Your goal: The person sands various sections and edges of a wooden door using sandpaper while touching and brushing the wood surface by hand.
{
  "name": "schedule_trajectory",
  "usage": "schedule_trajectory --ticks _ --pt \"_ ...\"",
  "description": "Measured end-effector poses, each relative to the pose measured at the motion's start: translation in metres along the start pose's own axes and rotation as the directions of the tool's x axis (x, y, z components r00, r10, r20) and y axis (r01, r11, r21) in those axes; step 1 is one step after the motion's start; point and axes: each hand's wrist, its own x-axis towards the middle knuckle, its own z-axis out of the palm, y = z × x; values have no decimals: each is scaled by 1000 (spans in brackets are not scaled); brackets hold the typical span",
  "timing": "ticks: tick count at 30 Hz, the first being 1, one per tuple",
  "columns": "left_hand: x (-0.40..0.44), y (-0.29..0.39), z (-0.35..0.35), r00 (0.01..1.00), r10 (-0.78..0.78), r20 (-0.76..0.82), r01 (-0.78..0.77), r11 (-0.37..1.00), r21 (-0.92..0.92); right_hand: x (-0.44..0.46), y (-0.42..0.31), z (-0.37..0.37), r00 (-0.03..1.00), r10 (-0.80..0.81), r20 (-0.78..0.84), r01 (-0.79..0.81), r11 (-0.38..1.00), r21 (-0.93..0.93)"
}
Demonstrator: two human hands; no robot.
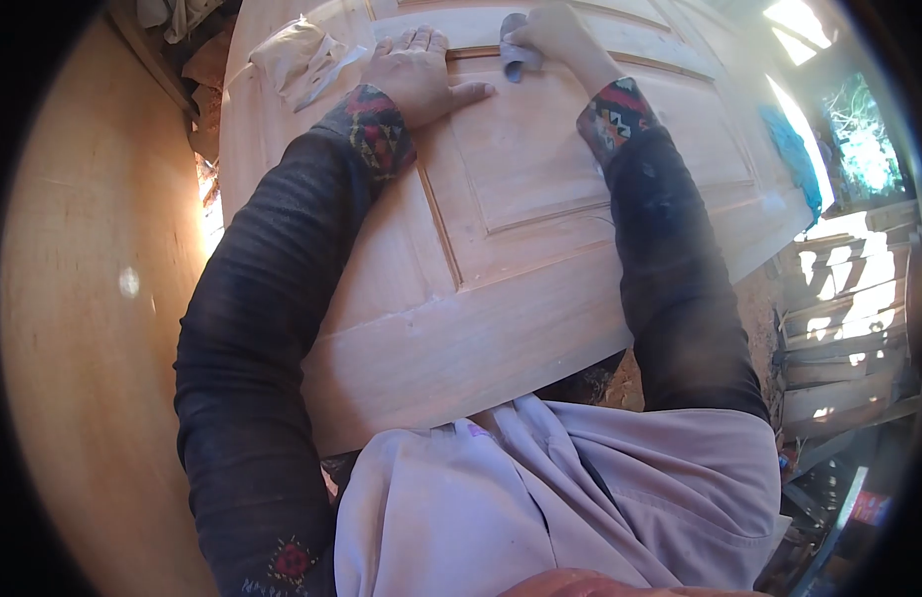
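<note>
A pale wooden panel door (381, 363) lies in front of me, with raised panels and grooved moulding. My left hand (411, 80) rests flat on it, fingers spread and thumb pointing right. Further right, my right hand (560, 38) is closed on a folded grey piece of sandpaper (512, 52), pressed at the moulding near the door's far part. Its fingertips are partly hidden. A crumpled whitish cloth or bag (290, 55) lies on the door left of my left hand.
A large smooth wooden board (93, 328) stands along the left side. A teal cloth or plastic piece (794, 164) hangs at the door's right edge. Stacked wooden boards (844, 308) fill the right side, with assorted items (829, 517) below them.
</note>
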Motion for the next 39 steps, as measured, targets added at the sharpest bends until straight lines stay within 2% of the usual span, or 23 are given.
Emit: schedule_trajectory --ticks 2,3,4,5,8,9,12,15,18,19,22,25,28,31,34,37,39 --pt "-3 0 1 1000 4 2 -4 1000 -4 8 14 2 987 3 161 -51 954 294" --pt "-3 -1 0 1000 6 5 -6 1000 -13 20 25 -3 984 -154 89 169 966 -197" --pt "-3 0 -1 1000 10 9 -10 1000 -26 33 40 -12 942 -320 100 306 699 -647" --pt "-3 0 -3 1000 9 30 -8 1000 -28 40 48 -20 874 -447 189 317 231 -920" --pt "0 1 -8 998 10 62 -8 1000 -29 40 29 8 954 -238 182 295 646 -704" --pt "0 1 -6 999 9 52 -7 1000 -26 27 9 15 984 -109 138 171 784 -597" --pt "-5 3 -8 999 12 51 -9 999 -40 25 1 1 998 -60 2 36 562 -826" --pt "-5 2 -10 999 8 50 -7 999 -31 16 13 -14 984 -172 -48 65 594 -802" --pt "-2 3 -8 999 11 45 -10 1000 -14 30 24 2 973 -206 106 222 699 -680" --pt "-2 3 -7 999 9 47 -8 1000 -9 33 28 13 993 -76 93 114 845 -522" --pt "-5 3 -5 1000 5 22 -5 1000 -9 43 27 -3 978 -131 164 209 652 -728" --pt "-6 3 -7 999 -3 35 3 1000 -10 36 37 -19 950 -266 163 273 458 -846" --pt "-2 3 -11 996 -5 92 4 1000 5 34 34 3 988 -142 65 155 860 -485" --pt "-4 4 -6 999 -6 38 6 1000 -1 29 10 9 993 -110 38 107 726 -679" --pt "-6 5 -9 999 -12 53 13 1000 -17 21 10 -11 984 -181 -3 130 719 -683" --pt "-4 4 -10 996 0 86 2 1000 -16 9 0 -7 994 -74 -85 -2 742 -671" --pt "-2 4 -9 997 -4 80 5 1000 -7 27 26 5 996 -87 22 86 841 -534"
